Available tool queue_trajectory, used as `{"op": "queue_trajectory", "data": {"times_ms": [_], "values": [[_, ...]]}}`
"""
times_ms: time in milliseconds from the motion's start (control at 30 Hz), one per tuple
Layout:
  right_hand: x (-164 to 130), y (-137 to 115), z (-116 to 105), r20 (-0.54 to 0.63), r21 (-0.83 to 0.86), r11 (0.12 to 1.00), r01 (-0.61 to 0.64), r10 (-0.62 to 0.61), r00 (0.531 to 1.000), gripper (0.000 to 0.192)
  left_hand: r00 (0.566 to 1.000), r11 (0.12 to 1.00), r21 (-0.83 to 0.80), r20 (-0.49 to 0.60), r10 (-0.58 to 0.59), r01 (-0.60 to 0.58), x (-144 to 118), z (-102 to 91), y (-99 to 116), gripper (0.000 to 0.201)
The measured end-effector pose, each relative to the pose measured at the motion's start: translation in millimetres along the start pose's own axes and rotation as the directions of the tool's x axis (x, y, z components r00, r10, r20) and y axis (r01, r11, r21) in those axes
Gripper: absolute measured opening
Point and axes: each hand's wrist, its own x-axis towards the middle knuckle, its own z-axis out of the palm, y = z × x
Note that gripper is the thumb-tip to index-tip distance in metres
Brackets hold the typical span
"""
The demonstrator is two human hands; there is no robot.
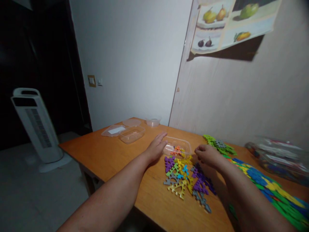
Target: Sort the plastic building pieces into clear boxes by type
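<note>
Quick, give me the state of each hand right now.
Left hand: open, flat against the clear container.
Right hand: curled above the puzzle pieces; any hold cannot be told.

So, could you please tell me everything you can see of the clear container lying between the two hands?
The clear container is a shallow, rectangular tub with rounded corners, of what looks like thin transparent plastic. It has no lid on and sits flat on the wooden table, at the far edge of the pile of coloured pieces. A few small pieces, orange among them, lie inside. The left hand lies flat against its left end; the right hand, loosely curled, is just off its right end, contact unclear.
</note>
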Motion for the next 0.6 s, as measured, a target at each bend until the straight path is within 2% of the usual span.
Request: {"op": "queue_trajectory", "data": {"times_ms": [67,133,267,400,600], "values": [[-6,1,0,0.027,-0.018,1.0,-0.018,0.018,0.999,0.014,0.991,0.993,-0.042,-0.075,-0.114,0.111,3,0.1,-6,0.053],[-11,4,-2,0.064,-0.033,0.999,-0.03,0.032,0.997,0.015,0.978,0.98,-0.071,-0.085,-0.19,0.184,5,1.5,-12,0.055],[-21,15,-6,0.089,-0.03,0.998,-0.048,0.05,0.995,0.009,0.98,0.969,-0.15,-0.006,-0.199,0.196,4,6.6,-19,0.052],[-31,28,-4,0.095,-0.004,0.999,-0.033,0.033,0.995,0.015,0.979,0.954,-0.22,0.055,-0.195,0.203,2,10.1,-16,0.057],[-38,40,5,0.156,0.061,0.995,0.072,-0.081,0.984,0.025,0.929,0.805,-0.464,0.198,-0.311,0.369,2,1.9,-13,0.073]]}}
